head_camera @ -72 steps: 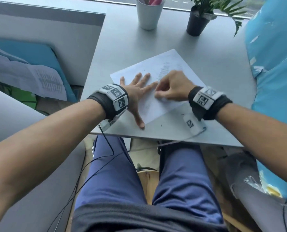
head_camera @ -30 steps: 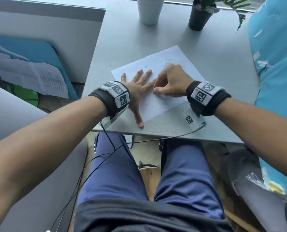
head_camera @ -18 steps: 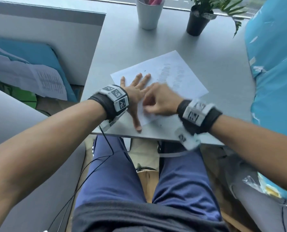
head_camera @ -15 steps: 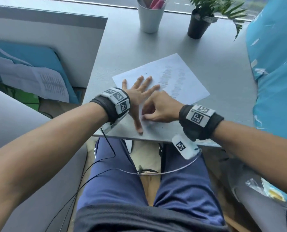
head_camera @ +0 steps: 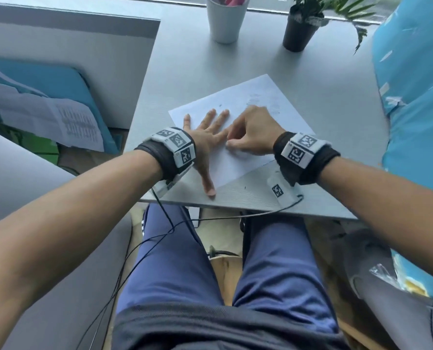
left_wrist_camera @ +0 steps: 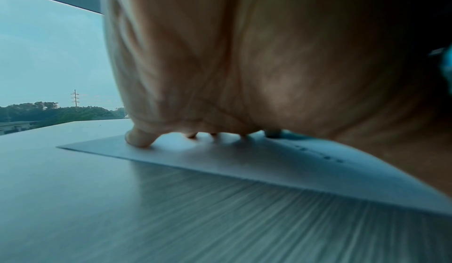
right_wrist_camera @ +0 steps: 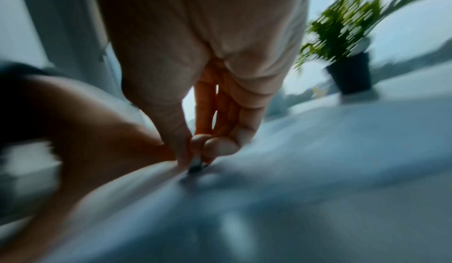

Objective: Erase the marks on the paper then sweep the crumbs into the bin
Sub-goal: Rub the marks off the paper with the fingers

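Note:
A white sheet of paper (head_camera: 266,97) lies tilted on the grey table (head_camera: 336,152), with faint pencil marks (head_camera: 258,101) near its far corner. My left hand (head_camera: 207,137) lies flat on the sheet's left part, fingers spread, holding it down; in the left wrist view the left hand's fingertips (left_wrist_camera: 139,139) press the paper (left_wrist_camera: 269,163). My right hand (head_camera: 250,130) sits just right of it, fingers curled. In the blurred right wrist view the right hand (right_wrist_camera: 195,163) pinches a small eraser (right_wrist_camera: 194,165) against the paper (right_wrist_camera: 318,161). A few dark crumbs (head_camera: 245,187) lie on the table near the front edge.
A white cup (head_camera: 226,18) with pens and a potted plant (head_camera: 301,29) stand at the far side. A blue plastic bag (head_camera: 412,97) borders the table on the right. Papers on a blue folder (head_camera: 46,114) lie to the left. Cables (head_camera: 210,219) hang below the front edge.
My right hand rubbed back and forth: it slid toward me beside the left hand, then moved back up the sheet. The left hand stayed flat on the paper.

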`<action>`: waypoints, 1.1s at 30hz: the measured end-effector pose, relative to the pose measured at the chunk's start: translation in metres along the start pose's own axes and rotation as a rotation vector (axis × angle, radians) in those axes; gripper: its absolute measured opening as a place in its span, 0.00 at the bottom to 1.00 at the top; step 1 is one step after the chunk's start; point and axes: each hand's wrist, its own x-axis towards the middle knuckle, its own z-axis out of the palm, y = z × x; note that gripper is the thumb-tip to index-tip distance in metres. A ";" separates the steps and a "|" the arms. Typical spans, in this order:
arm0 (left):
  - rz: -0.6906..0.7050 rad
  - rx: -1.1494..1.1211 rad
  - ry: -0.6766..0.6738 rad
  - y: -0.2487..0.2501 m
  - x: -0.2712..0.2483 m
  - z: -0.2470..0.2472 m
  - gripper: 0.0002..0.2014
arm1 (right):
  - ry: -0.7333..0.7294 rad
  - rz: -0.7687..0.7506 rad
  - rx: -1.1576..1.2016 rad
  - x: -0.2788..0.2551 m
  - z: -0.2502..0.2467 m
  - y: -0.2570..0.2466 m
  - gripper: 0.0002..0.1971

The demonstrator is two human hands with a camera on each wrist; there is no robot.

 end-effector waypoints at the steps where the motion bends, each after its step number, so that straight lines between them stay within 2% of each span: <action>1: 0.000 0.009 0.001 0.000 0.001 0.000 0.88 | -0.081 -0.044 0.009 -0.011 0.013 -0.011 0.03; 3: -0.011 0.020 0.000 0.000 0.003 -0.001 0.89 | -0.212 -0.091 0.022 -0.029 0.033 -0.025 0.04; 4: -0.014 0.028 -0.004 0.001 0.003 -0.001 0.89 | -0.192 -0.072 0.025 -0.027 0.030 -0.023 0.03; 6: -0.005 0.031 -0.010 0.000 0.001 0.000 0.88 | -0.017 0.011 0.016 -0.008 0.014 -0.006 0.03; 8: 0.021 -0.015 -0.007 -0.002 -0.001 0.001 0.88 | 0.081 0.095 0.011 0.005 -0.003 0.013 0.05; 12: 0.095 -0.084 0.046 -0.016 -0.005 0.003 0.85 | 0.061 0.105 -0.013 0.008 -0.002 0.023 0.05; 19: 0.045 -0.184 0.176 -0.025 -0.019 0.021 0.71 | 0.103 0.117 -0.014 0.017 -0.003 0.024 0.05; 27: -0.026 -0.169 0.086 -0.019 -0.016 0.015 0.72 | 0.143 0.109 0.008 0.029 -0.011 0.021 0.06; 29: -0.035 -0.155 0.078 -0.017 -0.014 0.013 0.73 | 0.103 0.074 -0.012 0.022 -0.004 0.014 0.06; 33: -0.036 -0.134 0.077 -0.016 -0.013 0.014 0.75 | -0.116 -0.081 -0.039 -0.012 0.019 -0.008 0.04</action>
